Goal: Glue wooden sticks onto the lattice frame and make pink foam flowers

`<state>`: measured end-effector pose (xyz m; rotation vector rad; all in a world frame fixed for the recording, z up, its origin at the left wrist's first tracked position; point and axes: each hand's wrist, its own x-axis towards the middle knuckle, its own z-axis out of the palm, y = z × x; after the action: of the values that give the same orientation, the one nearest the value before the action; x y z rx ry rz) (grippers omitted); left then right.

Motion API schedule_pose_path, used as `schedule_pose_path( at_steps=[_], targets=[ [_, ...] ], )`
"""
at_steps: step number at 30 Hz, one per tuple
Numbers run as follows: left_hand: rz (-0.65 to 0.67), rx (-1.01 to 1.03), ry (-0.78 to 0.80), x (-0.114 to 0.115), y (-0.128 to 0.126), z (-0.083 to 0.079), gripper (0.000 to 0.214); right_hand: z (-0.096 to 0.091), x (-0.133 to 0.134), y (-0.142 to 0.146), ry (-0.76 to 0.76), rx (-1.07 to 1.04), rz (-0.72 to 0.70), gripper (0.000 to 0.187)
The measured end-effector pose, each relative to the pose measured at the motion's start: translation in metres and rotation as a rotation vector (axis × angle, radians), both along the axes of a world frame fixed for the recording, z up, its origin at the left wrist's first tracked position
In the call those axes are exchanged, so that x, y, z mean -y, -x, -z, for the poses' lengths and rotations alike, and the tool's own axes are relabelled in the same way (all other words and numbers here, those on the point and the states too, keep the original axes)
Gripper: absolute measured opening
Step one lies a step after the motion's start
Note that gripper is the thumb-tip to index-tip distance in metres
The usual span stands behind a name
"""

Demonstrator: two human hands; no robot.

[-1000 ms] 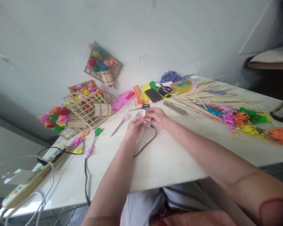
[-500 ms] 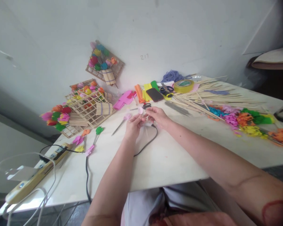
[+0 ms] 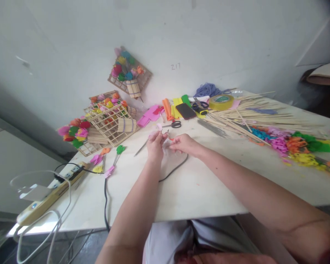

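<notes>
At the lower left of the frame a power strip (image 3: 52, 196) lies on the counter (image 3: 132, 198). Right of it is a green flower (image 3: 120, 149) on a thin stem; its head looks soft and easily crushed, so the stem would be the safer place to take hold.

Near the centre, the left hand (image 3: 155, 145) has thumb and fingers pinched together on the lower end of a pale pink petal (image 3: 159, 127), whose rounded end stands clear above the fingertips. The petal looks thin, very light and limp, like paper or thin cloth; it would probably crease or tear under a hard squeeze. The narrow lower end seems the right place to grip, with the broad edge left free.

Just right of centre, the right hand (image 3: 184, 144) is partly curled, its fingertips near the left hand; a small orange-red bit (image 3: 171, 139) shows beside them, and whether they grip it I cannot tell.

Above the right hand lie scissors (image 3: 176, 124), stiff and likely slick, best lifted by the dark handles. Toward the right edge, the heaped coloured strips (image 3: 280, 145) look feather-light and apt to tangle.
</notes>
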<state>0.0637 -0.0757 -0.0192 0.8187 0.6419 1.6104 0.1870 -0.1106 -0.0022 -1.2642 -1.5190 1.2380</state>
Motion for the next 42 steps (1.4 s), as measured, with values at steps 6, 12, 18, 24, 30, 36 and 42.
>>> schedule_pose_path(
  at_steps=[6, 12, 18, 24, 30, 36, 42],
  targets=[
    [-0.034, 0.009, 0.048, 0.001, 0.002, -0.002, 0.015, -0.004, 0.002, 0.003, -0.059, 0.089, 0.134, 0.016],
    [0.007, -0.001, 0.132, 0.0, 0.007, -0.001, 0.015, 0.009, -0.006, 0.002, -0.204, 0.105, 0.159, 0.009],
    [0.055, 0.002, 0.149, 0.0, 0.006, 0.001, 0.01, 0.02, -0.01, 0.001, -0.234, 0.107, 0.1, 0.008],
    [0.069, 0.016, 0.163, 0.004, 0.004, 0.0, 0.01, 0.023, -0.011, -0.001, -0.22, 0.14, 0.106, 0.009],
    [0.079, 0.049, 0.165, 0.005, 0.003, -0.001, 0.01, 0.022, -0.009, 0.0, -0.226, 0.185, 0.123, 0.01],
    [0.079, 0.045, 0.173, 0.006, 0.002, -0.002, 0.007, 0.026, -0.012, 0.0, -0.228, 0.198, 0.122, 0.009],
    [0.06, 0.046, 0.179, 0.006, 0.0, -0.004, 0.007, 0.033, -0.015, 0.001, -0.264, 0.212, 0.107, 0.009]
  ],
)
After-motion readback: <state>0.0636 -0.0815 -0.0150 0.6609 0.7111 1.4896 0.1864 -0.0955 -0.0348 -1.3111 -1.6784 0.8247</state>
